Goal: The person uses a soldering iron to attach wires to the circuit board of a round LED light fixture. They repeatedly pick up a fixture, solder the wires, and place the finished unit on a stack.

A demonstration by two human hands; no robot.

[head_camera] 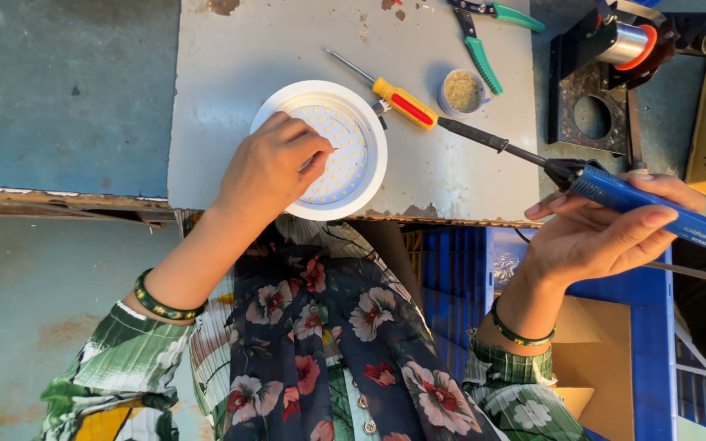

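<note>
Grey worn bench [230, 122]. Left hand [271, 167] fingers curled, pins round white LED panel [345, 147]; right hand [606, 233] grips blue soldering iron [655, 204]. We keep panel steady, tip clear of fingers.

Round white LED panel light [345, 163] flat at table edge, blue-handled soldering iron [614, 194] held level, tip leftward
</note>
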